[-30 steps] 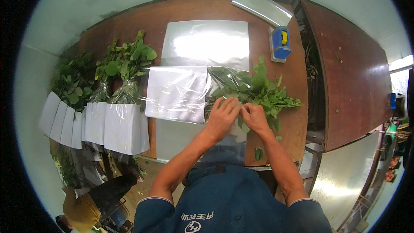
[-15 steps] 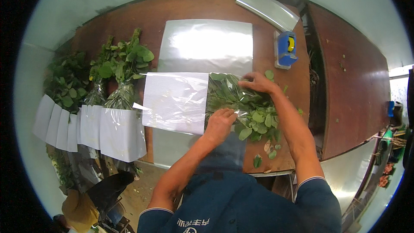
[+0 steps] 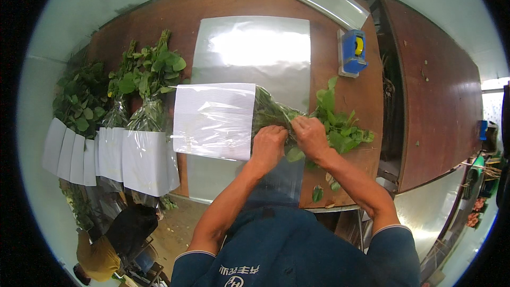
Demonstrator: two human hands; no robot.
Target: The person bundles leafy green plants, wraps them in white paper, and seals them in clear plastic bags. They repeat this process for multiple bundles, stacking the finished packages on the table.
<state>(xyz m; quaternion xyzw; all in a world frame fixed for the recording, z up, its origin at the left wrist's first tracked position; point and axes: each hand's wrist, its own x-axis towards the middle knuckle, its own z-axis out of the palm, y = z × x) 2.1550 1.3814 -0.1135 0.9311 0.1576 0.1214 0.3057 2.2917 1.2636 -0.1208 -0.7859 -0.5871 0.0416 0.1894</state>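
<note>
A bunch of leafy stems (image 3: 271,107) lies sideways before me, its left end inside white corrugated card (image 3: 213,122) under clear film. Green leaves (image 3: 340,127) spread out at its right end. My left hand (image 3: 269,142) is closed at the near side of the bunch, just right of the card, gripping the film's edge. My right hand (image 3: 311,136) is closed round the stems where the film narrows, a little to the right. The fingertips of both hands are partly hidden. Beneath the bunch lies a stack of clear film sheets (image 3: 252,72).
Several wrapped bunches (image 3: 144,162) rest at the table's left edge. A blue tape dispenser (image 3: 351,56) and folded film (image 3: 329,2) lie at the far right. Loose leaves (image 3: 317,193) lie near the front edge. A person in a yellow-brown top (image 3: 95,258) is at lower left.
My right hand has come left and nearer from the far side of the bunch and closed on it. The film and stems are now gathered narrower there. My left hand has barely moved.
</note>
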